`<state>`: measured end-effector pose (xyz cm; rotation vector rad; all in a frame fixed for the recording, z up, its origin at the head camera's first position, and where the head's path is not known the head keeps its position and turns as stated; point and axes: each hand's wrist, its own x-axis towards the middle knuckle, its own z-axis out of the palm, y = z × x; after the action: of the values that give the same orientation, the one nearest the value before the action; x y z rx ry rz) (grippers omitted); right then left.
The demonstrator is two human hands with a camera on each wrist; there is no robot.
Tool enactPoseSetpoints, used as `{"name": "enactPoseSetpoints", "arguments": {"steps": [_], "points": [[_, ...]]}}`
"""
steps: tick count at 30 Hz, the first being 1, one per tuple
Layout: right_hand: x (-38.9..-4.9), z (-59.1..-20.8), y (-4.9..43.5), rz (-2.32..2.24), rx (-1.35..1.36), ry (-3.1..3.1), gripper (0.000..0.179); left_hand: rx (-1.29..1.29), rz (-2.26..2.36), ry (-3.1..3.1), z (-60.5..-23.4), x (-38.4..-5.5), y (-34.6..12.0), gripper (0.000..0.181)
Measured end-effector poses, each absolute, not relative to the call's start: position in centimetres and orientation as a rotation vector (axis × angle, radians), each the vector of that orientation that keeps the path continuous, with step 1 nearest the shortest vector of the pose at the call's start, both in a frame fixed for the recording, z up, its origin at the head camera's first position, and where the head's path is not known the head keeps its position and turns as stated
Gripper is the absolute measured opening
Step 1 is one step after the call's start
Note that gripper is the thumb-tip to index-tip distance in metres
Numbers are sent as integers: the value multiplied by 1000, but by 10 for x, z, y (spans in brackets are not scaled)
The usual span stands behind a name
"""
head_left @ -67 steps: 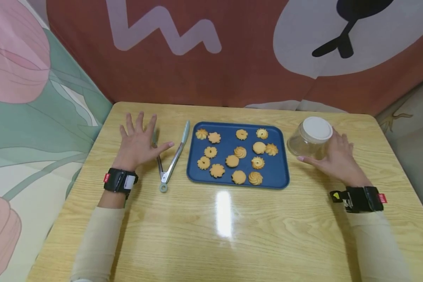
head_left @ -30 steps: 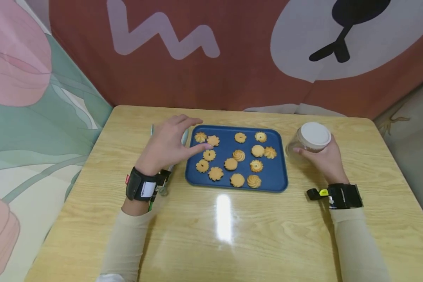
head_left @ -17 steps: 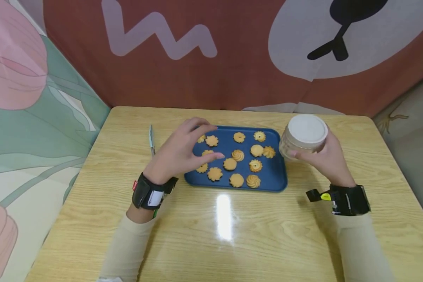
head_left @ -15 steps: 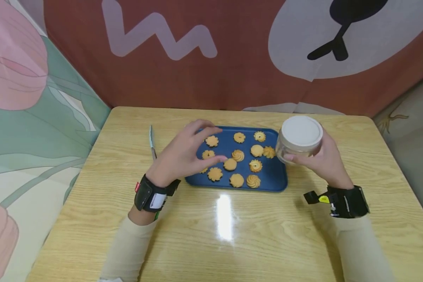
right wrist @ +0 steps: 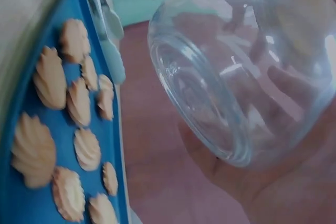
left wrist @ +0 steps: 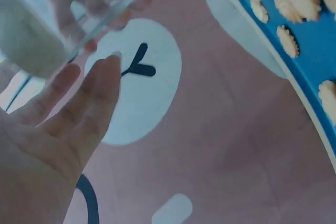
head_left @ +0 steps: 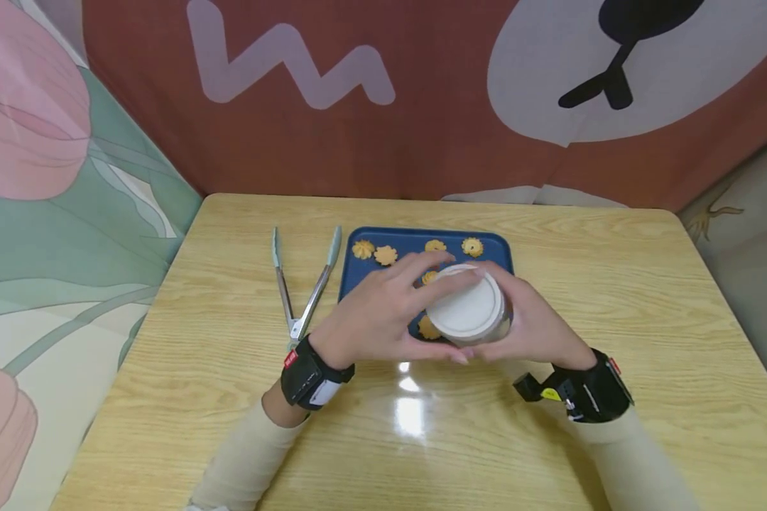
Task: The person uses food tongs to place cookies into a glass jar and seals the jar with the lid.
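Note:
A clear jar (right wrist: 252, 77) with a white lid (head_left: 469, 309) is held above the tray, tilted in the right wrist view. My right hand (head_left: 524, 319) grips its side; fingers show through the clear wall. My left hand (head_left: 390, 312) reaches around the lid from the other side, its index finger across the top and its thumb at the near edge. In the left wrist view its fingers (left wrist: 100, 93) extend loosely beside the lid; firm contact cannot be made out. Below lies the blue tray (head_left: 351, 280) with several cookies (head_left: 385, 255), partly hidden by hands and jar.
Metal tongs (head_left: 316, 294) with pale blue tips lie spread on the wooden table (head_left: 383, 461), left of the tray, their hinge end beside the left wrist strap (head_left: 316, 376). A patterned backdrop (head_left: 422, 156) stands behind the table's far edge.
My right hand has gripped the jar, lifted it and carried it left over the tray. My left hand has moved from beside the tongs rightward to the lid.

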<state>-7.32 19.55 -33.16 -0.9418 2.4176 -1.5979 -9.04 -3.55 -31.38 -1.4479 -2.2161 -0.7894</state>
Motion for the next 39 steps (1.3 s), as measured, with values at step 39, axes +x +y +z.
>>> {"name": "enactPoseSetpoints", "arguments": {"steps": [39], "points": [[-70, -363, 160, -1373, -922, 3038, 83, -940, -520, -2476, -338, -84, -13, 77]]}}
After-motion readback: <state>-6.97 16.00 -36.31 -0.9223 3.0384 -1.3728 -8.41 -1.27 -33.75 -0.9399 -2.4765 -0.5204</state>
